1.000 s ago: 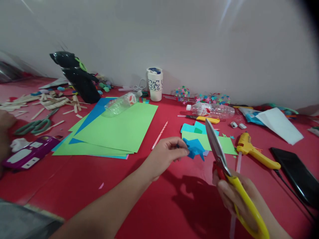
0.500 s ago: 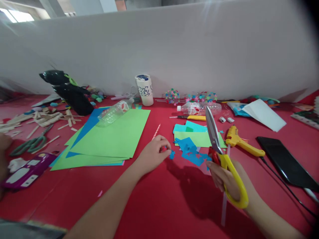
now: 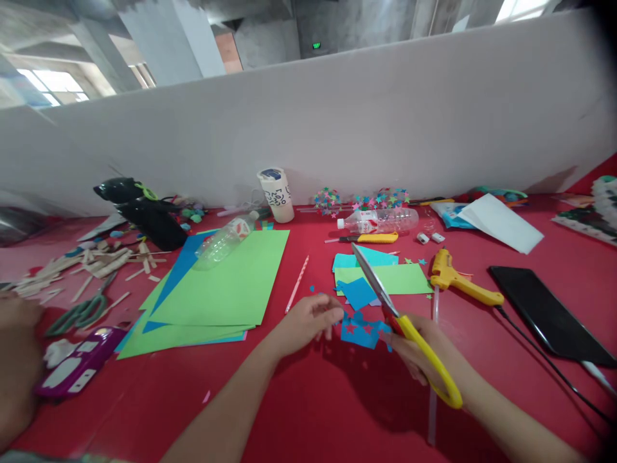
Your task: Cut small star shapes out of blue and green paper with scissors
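Scissors (image 3: 419,344), yellow-handled: gripped in the right hand (image 3: 441,341), fingers closed round the handle, blades apparently together, pointing away and leftward. Left hand (image 3: 308,321): fingers curled, thumb and fingertips at the left end of the blue strip; whether they pinch it cannot be told.

Blue strip (image 3: 359,339), star-shaped holes along it: between the two hands, its right end at the right fingertips. Pink scrap (image 3: 206,397): on the red table (image 3: 299,411), left of the forearm.

Far left: another person's hand (image 3: 17,360), near a purple object (image 3: 80,363); green-handled scissors (image 3: 81,315) just beyond. Right: black phone (image 3: 549,308); yellow glue gun (image 3: 450,276), between phone and light green strip (image 3: 395,280). Blue offcut (image 3: 359,294): partly over that strip. Striped pencil (image 3: 297,283): beyond the left hand.

Paper stack (image 3: 231,289), green and blue, left of the pencil; clear bottle (image 3: 224,241) lying on it. Turquoise paper (image 3: 378,256): beyond the light green strip. Farther: yellow cutter (image 3: 378,238); second bottle (image 3: 385,220), on its side; white cup (image 3: 277,196), upright; black flask (image 3: 154,222); pale wall (image 3: 308,122) behind.
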Motion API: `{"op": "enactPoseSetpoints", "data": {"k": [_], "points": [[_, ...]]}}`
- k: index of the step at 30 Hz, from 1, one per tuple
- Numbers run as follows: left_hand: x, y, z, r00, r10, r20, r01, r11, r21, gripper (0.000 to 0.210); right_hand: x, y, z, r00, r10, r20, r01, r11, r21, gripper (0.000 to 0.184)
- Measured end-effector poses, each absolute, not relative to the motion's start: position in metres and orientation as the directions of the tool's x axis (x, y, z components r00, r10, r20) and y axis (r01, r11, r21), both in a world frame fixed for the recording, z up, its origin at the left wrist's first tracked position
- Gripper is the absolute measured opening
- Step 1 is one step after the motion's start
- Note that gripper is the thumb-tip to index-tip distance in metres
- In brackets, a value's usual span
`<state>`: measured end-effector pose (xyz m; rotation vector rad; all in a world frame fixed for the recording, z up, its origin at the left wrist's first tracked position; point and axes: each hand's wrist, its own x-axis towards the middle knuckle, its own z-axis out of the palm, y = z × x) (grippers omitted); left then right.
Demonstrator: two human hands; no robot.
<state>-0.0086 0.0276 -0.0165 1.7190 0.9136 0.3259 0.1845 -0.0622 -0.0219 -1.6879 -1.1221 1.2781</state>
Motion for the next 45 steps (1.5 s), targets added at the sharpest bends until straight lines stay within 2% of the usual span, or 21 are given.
{"op": "enactPoseSetpoints", "data": {"k": [1, 3, 6, 8, 11, 15, 19, 22, 24, 26, 28, 31, 33, 35, 38, 45], "points": [[-0.006, 0.024, -0.016, 0.704, 0.644, -0.299, 0.374, 0.020, 0.927, 0.035, 0.184, -0.062, -0.023, 0.117, 0.935, -0.336, 0.218, -0.354, -0.909, 0.027], [-0.003, 0.020, -0.015, 0.700, 0.636, -0.324, 0.334, 0.109, 0.936, 0.032, 0.183, -0.062, -0.027, 0.086, 0.945, -0.316, 0.234, -0.327, -0.916, 0.026], [-0.007, 0.027, -0.017, 0.608, 0.745, -0.274, 0.282, 0.119, 0.952, 0.022, 0.185, -0.061, -0.032, 0.034, 0.958, -0.286, 0.207, -0.287, -0.935, 0.031], [-0.015, 0.042, -0.020, 0.447, 0.874, -0.192, 0.273, 0.071, 0.959, 0.021, 0.187, -0.060, -0.034, 0.062, 0.955, -0.291, 0.199, -0.298, -0.934, 0.035], [-0.029, 0.064, -0.028, 0.206, 0.970, -0.132, 0.420, 0.034, 0.907, 0.019, 0.189, -0.059, -0.035, 0.113, 0.949, -0.296, 0.201, -0.313, -0.928, 0.036], [-0.036, 0.074, -0.036, 0.145, 0.989, -0.032, 0.640, -0.069, 0.765, 0.019, 0.189, -0.057, -0.035, 0.138, 0.947, -0.291, 0.195, -0.314, -0.929, 0.036], [-0.029, 0.063, -0.034, 0.215, 0.960, 0.182, 0.790, -0.280, 0.545, 0.027, 0.190, -0.057, -0.036, 0.142, 0.951, -0.276, 0.208, -0.301, -0.930, 0.035], [-0.017, 0.054, -0.036, 0.517, 0.822, 0.237, 0.681, -0.563, 0.468, 0.034, 0.192, -0.056, -0.037, 0.131, 0.953, -0.272, 0.199, -0.294, -0.935, 0.033], [-0.010, 0.053, -0.042, 0.623, 0.743, 0.244, 0.629, -0.661, 0.410, 0.038, 0.193, -0.055, -0.038, 0.130, 0.951, -0.279, 0.189, -0.300, -0.935, 0.033], [-0.007, 0.054, -0.049, 0.627, 0.748, 0.217, 0.652, -0.656, 0.380, 0.038, 0.195, -0.054, -0.038, 0.120, 0.950, -0.289, 0.170, -0.307, -0.936, 0.033], [-0.009, 0.058, -0.053, 0.536, 0.816, 0.216, 0.736, -0.577, 0.353, 0.039, 0.197, -0.053, -0.041, 0.097, 0.943, -0.318, 0.153, -0.329, -0.932, 0.033], [-0.014, 0.062, -0.052, 0.435, 0.855, 0.282, 0.813, -0.508, 0.285, 0.042, 0.199, -0.050, -0.046, 0.080, 0.926, -0.369, 0.135, -0.377, -0.917, 0.034], [-0.014, 0.061, -0.049, 0.481, 0.823, 0.302, 0.797, -0.554, 0.240, 0.042, 0.201, -0.048, -0.051, 0.096, 0.913, -0.397, 0.122, -0.406, -0.905, 0.035], [-0.012, 0.060, -0.048, 0.597, 0.755, 0.271, 0.727, -0.652, 0.215, 0.045, 0.201, -0.046, -0.054, 0.104, 0.910, -0.401, 0.140, -0.412, -0.900, 0.036], [-0.011, 0.061, -0.052, 0.683, 0.695, 0.227, 0.659, -0.719, 0.219, 0.046, 0.202, -0.044, -0.053, 0.101, 0.910, -0.402, 0.155, -0.414, -0.897, 0.036], [-0.030, 0.073, -0.055, 0.477, 0.817, 0.324, 0.768, -0.567, 0.298, 0.029, 0.204, -0.042, -0.047, 0.157, 0.910, -0.383, 0.157, -0.406, -0.900, 0.033]]}}
